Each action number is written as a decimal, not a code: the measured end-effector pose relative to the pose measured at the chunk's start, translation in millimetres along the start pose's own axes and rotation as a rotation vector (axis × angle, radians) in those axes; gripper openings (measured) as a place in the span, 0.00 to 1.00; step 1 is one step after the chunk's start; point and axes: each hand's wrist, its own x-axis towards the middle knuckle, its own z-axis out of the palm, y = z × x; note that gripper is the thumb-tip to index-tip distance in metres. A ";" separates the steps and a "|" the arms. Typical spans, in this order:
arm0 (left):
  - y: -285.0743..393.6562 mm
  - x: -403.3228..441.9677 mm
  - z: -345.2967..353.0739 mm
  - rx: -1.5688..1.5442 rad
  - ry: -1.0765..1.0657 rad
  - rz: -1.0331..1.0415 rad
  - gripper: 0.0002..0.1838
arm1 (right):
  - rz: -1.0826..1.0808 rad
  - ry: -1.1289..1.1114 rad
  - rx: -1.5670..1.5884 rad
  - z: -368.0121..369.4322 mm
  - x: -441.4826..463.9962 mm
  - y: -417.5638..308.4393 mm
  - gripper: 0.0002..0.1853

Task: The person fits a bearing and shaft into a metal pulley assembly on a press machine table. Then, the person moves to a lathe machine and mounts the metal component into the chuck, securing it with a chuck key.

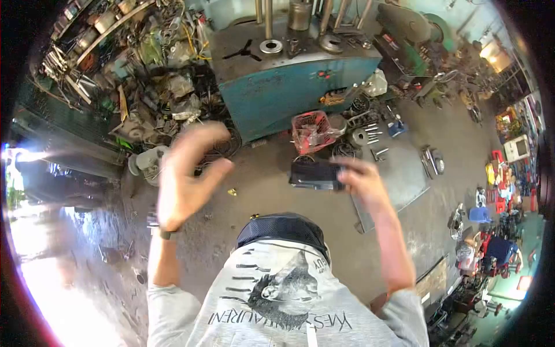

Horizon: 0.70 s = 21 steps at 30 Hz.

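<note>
My right hand (365, 184) grips the right end of a flat black rectangular object (312, 175), which looks like a phone, with a lighter edge along its near side. The object is held above the floor in front of me. Out to the left, my left hand (193, 182) is raised with thumb and fingers apart and nothing in it. Motion smears its fingertips. A dark band (167, 235) circles the left wrist. Beyond the black object stands a red plastic basket (312, 132) with clear bags in it.
A blue metal cabinet (277, 104) stands ahead, metal rings and rods on its top. A grey metal sheet (399, 168) lies right of centre, with several metal parts at its far end. Scrap (179, 87) is piled far left. Stools and tools line the right side.
</note>
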 end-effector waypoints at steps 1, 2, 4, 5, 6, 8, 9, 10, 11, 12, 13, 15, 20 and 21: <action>-22.7 -20.1 24.5 0.009 -0.112 -0.091 0.12 | 0.083 0.011 0.156 0.0 -5.5 37.0 0.21; -51.6 -49.1 46.2 -0.052 -0.291 -0.097 0.10 | 0.098 0.032 0.285 11.0 -16.1 61.8 0.23; -79.6 -97.7 92.1 -0.147 -0.492 -0.174 0.09 | 0.132 0.089 0.450 17.1 -32.6 102.6 0.24; -85.6 -114.7 107.2 -0.179 -0.563 -0.178 0.09 | 0.153 0.115 0.503 19.7 -38.7 117.4 0.24; -86.3 -124.1 119.2 -0.260 -0.562 -0.244 0.10 | 0.142 0.133 0.483 25.1 -41.7 119.6 0.24; -80.0 -129.2 126.5 -0.324 -0.605 -0.314 0.11 | 0.126 0.171 0.449 40.5 -47.9 121.5 0.24; -76.5 -128.0 127.6 -0.308 -0.646 -0.314 0.12 | 0.065 0.146 0.312 42.1 -49.3 125.4 0.24; -75.9 -127.3 125.0 -0.291 -0.690 -0.316 0.12 | 0.004 0.122 0.177 44.5 -49.6 130.9 0.24; -77.7 -126.5 123.1 -0.299 -0.742 -0.359 0.13 | -0.057 0.099 0.039 46.7 -48.9 131.9 0.25; -79.0 -126.8 122.3 -0.310 -0.793 -0.403 0.14 | -0.049 0.059 0.009 47.5 -50.8 130.1 0.24; -80.2 -127.5 121.4 -0.321 -0.843 -0.448 0.15 | -0.045 0.028 0.008 48.7 -51.7 127.0 0.23; -83.2 -131.4 121.8 -0.241 -0.815 -0.366 0.15 | -0.039 -0.032 0.003 50.9 -52.2 121.5 0.21; -86.7 -138.1 122.0 -0.133 -0.714 -0.212 0.11 | -0.255 -0.174 -0.217 57.3 -50.1 106.5 0.19; -88.0 -139.2 122.9 -0.137 -0.676 -0.191 0.11 | -0.276 -0.222 -0.241 60.5 -49.1 105.4 0.19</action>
